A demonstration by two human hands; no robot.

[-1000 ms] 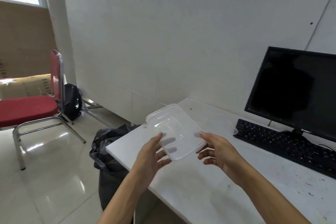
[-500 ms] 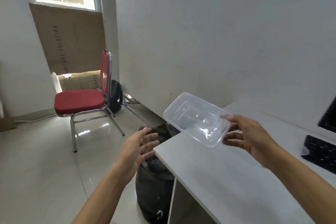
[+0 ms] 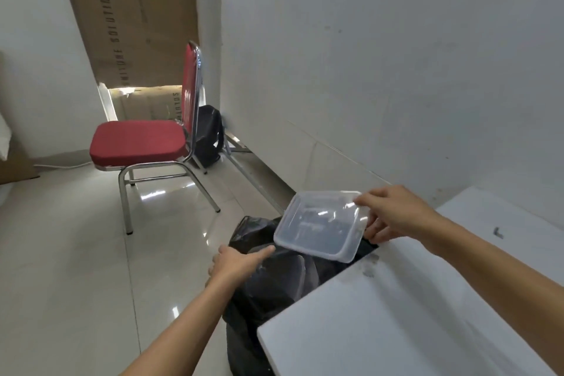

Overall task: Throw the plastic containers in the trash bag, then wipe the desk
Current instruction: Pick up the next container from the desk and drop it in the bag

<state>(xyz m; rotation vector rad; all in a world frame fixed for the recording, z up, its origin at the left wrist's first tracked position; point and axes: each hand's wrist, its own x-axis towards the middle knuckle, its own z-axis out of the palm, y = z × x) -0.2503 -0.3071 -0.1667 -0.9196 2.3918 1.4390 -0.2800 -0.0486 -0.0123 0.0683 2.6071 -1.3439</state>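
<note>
- The right hand (image 3: 393, 214) pinches the container (image 3: 320, 223) at its right rim, thumb on top and fingers curled beneath.
- The container is clear, rectangular and has nothing in it. It is held in the air, tilted with its open side facing up and toward the camera.
- It hangs directly over the open mouth of the bag (image 3: 274, 284), past the counter's left edge, and touches neither.
- The bag is black and stands on the floor (image 3: 76, 253) against the counter's (image 3: 396, 314) left end, its top crumpled open.
- The left hand (image 3: 238, 262) is flat, with its fingers straight and together, and holds nothing. It reaches over the bag's near rim, just below the container's lower left corner. I cannot tell whether it touches the plastic.
- The counter is white, with a grey smudge (image 3: 369, 265) near its left corner.
- A red chair (image 3: 137, 140) with a metal frame stands well off to the left, with a black backpack (image 3: 207, 134) behind it at the wall's (image 3: 366, 55) foot.
- Printed cardboard (image 3: 137, 24) leans behind the chair.
</note>
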